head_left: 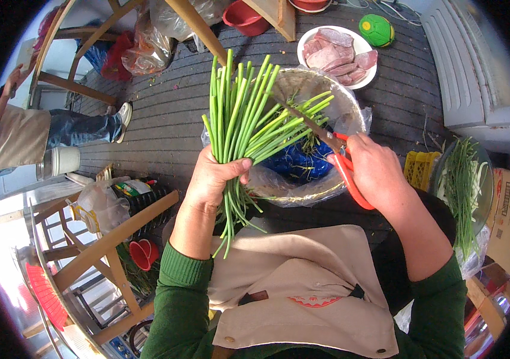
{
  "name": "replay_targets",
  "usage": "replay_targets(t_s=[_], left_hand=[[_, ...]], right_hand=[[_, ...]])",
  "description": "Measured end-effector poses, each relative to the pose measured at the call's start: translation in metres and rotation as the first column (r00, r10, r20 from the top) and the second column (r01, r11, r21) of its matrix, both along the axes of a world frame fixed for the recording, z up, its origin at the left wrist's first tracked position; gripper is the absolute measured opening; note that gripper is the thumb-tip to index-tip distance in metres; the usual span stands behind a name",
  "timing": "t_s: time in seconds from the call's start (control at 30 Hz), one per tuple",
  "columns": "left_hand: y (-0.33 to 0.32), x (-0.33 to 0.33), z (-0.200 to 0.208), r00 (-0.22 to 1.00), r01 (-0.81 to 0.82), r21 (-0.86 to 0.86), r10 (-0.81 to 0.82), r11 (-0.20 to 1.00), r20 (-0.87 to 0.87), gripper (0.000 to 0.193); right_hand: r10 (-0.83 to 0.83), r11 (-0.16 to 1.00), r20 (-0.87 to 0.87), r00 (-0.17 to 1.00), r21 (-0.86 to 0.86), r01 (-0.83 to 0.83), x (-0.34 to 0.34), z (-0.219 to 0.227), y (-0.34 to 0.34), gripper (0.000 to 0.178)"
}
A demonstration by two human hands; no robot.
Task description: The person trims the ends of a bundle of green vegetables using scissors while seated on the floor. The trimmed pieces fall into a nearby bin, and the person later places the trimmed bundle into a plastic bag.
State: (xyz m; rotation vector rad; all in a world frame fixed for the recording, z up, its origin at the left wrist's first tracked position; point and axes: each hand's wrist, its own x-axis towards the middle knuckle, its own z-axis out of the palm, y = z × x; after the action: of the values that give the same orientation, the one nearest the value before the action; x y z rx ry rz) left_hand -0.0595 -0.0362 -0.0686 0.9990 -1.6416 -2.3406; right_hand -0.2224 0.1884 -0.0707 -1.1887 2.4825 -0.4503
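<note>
One bunch of green stalks (240, 113) was gripped in the left hand (218, 176), most fingers hidden behind it; the right hand (373, 167) clasped red-handled scissors (331, 141), blade tips hard to make out. Stalks hid some left rim of a plastic-lined bin (350, 102); beyond, a white bowl (365, 44) held pinkish slabs (331, 55).

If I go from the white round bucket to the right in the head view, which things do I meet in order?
White round bucket, small round red container, left bare hand holding a bunch of long green stalks, right bare hand holding red-handled scissors, yellow plastic crate, brown cardboard box.
</note>
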Motion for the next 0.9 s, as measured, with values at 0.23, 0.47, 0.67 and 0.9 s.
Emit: replay_targets(t_s=[0.23, 0.47, 0.67, 0.9], left_hand=[[-0.004, 0.003, -0.003, 0.998, -0.028, 0.02, 0.029, 0.999, -0.062, 0.027], [-0.017, 0.009, -0.003, 0.968, -0.033, 0.076, 0.05, 0.997, -0.246, 0.036], [-0.022, 0.012, -0.009, 0.944, 0.01, 0.133, 0.034, 0.991, -0.329, 0.041], [-0.027, 0.013, -0.017, 0.921, 0.087, 0.237, 0.013, 0.968, -0.39, 0.042]], right_hand=[[-0.044, 0.99, 0.106, 0.993, -0.129, 0.057, -0.002, 0.001, 0.002, 0.035], [-0.142, 0.929, 0.421, 0.896, -0.254, 0.267, -0.016, 0.006, 0.011, 0.028], [-0.104, 0.928, 0.565, 0.818, -0.24, 0.284, -0.017, 0.001, 0.015, 0.019], [-0.001, 0.927, 0.489, 0.872, -0.327, 0.185, -0.013, 0.005, 0.014, 0.033]])
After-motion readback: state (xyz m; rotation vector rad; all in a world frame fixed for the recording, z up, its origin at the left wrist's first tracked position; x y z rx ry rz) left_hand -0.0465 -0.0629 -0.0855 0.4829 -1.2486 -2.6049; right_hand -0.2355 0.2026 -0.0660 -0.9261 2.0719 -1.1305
